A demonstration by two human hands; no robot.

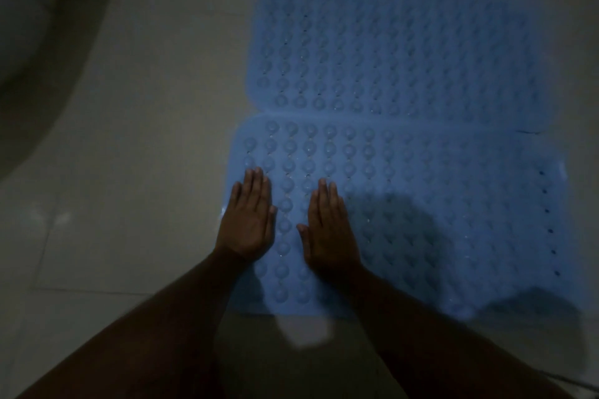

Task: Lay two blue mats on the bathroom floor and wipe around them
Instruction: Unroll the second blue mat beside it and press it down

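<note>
While both palms press flat, two blue mats lie edge to edge on the bathroom floor.
Left hand and right hand rest on the near mat, fingers extended, holding nothing; far mat beyond.

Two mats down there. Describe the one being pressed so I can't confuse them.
On the pale tiled floor two blue studded mats lie edge to edge. Take the near mat, closest to the camera. Unlike the far mat, it has the left hand and right hand flat on its left end.
</note>
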